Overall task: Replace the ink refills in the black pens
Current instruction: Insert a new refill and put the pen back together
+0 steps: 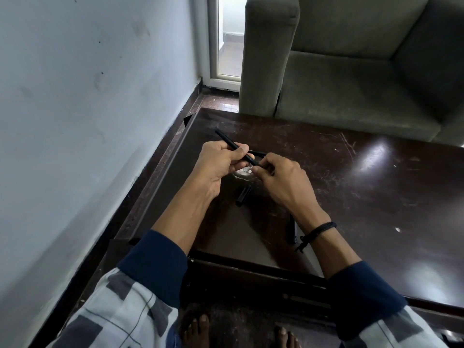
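Observation:
My left hand [221,162] grips a slim black pen barrel [227,140] that points up and to the left. My right hand [278,177] pinches the near end of the same pen, where the two hands meet above the dark table [351,197]. A black pen cap [244,195] lies on the table just below the hands. Another black pen [292,228] lies partly hidden under my right wrist. A further black piece [259,153] shows just behind the fingers.
A pale wall runs along the left. A grey-green sofa [351,71] stands right behind the table's far edge. A small whitish spot [244,172] sits on the table under the hands. My bare feet show below the table's near edge.

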A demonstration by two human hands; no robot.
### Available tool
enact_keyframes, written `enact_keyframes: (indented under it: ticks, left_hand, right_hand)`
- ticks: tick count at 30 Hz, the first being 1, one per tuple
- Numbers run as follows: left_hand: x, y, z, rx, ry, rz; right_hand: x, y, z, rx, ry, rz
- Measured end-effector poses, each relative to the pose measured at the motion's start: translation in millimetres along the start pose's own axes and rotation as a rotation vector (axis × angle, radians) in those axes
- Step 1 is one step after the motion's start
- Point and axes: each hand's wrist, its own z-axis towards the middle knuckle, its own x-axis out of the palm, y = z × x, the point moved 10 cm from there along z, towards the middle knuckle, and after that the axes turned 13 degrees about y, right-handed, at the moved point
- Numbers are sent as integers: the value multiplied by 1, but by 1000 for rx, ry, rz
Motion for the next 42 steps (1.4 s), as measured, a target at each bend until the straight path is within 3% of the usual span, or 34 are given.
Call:
enact_keyframes:
  ticks: [42]
  left_hand:
    - [-1, -4, -2, 14, 3, -6]
  right_hand:
    - [3, 5, -1, -5, 23, -15]
